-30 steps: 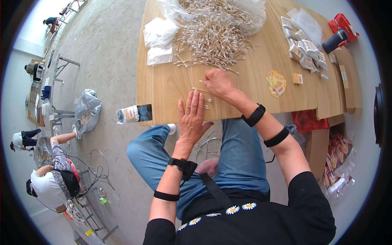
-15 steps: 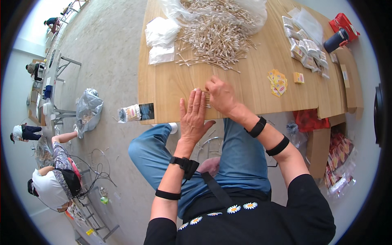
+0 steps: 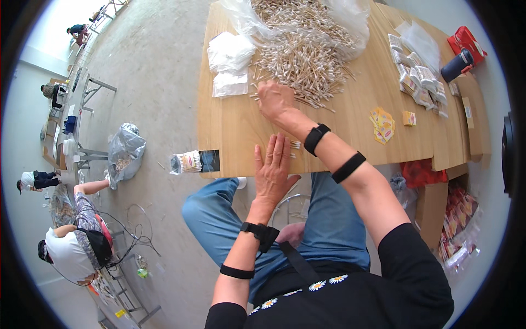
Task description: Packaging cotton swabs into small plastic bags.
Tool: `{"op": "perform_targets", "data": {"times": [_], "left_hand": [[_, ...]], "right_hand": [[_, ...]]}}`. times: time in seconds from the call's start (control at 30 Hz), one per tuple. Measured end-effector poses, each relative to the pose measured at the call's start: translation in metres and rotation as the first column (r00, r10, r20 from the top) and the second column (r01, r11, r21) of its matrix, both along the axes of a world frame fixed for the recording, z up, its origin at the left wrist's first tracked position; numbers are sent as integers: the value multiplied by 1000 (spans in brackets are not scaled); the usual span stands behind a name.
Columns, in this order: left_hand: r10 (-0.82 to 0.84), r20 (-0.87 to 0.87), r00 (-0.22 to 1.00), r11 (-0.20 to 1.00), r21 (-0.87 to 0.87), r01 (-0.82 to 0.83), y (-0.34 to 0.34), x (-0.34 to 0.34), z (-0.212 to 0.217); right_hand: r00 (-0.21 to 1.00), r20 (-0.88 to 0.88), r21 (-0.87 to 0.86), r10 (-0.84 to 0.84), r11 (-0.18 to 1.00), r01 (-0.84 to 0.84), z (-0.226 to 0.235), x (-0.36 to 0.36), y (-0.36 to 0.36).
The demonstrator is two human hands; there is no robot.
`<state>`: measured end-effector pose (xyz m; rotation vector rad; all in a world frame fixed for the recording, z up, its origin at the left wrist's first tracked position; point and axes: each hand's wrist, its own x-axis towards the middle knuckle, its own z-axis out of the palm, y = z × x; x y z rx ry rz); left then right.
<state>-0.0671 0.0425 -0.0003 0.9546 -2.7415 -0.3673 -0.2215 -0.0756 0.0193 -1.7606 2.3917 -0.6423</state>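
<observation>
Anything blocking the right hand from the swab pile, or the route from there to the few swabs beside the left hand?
Nothing visible separates the right hand from the near edge of the swab pile. Its own wrist crosses the direct route to the few swabs beside the left hand; I see nothing else between.

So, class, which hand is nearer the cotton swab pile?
Right. The right hand is at the near edge of the cotton swab pile; the left hand lies farther back, at the front edge of the table.
</observation>
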Motion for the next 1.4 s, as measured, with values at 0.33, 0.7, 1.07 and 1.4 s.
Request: {"op": "perform_targets", "data": {"times": [0.33, 0.7, 1.07, 1.4], "left_hand": [[12, -4, 1000, 1000, -1, -12, -2, 3, 0], [7, 15, 1000, 1000, -18, -7, -1, 1, -1], [12, 38, 999, 999, -30, -11, 1, 1, 1], [7, 8, 1000, 1000, -29, -7, -1, 3, -2]], "right_hand": [[992, -112, 54, 57, 997, -51, 2, -29, 14], [916, 379, -107, 133, 989, -100, 4, -59, 85], [998, 50, -14, 30, 999, -29, -2, -41, 93], [986, 160, -93, 51, 995, -37, -9, -30, 121]]}}
